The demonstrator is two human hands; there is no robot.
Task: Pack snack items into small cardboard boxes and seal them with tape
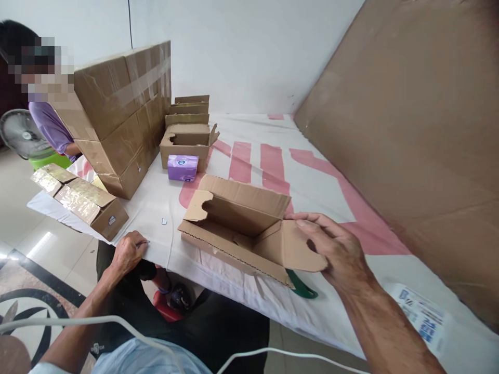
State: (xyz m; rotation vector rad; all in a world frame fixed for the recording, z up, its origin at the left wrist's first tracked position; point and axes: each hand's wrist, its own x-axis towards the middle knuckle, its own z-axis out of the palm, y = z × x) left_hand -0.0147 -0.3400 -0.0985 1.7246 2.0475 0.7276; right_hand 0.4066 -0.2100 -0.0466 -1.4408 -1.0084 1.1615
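Carton (pixel 234 246) is folded into shape at near centre, flaps (pixel 249 197) unclosed, no contents visible; its right flap (pixel 298 248) is pinched by the right hand (pixel 341 254). The left hand (pixel 128 253) is curled, its hold unclear. Taped boxes (pixel 113 98) are stacked at far left, already closed.

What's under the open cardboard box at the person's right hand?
A curved green object pokes out at the near right corner of the open box, on the cloth; its remainder is covered, so I can't identify it. Anything else underneath is hidden.
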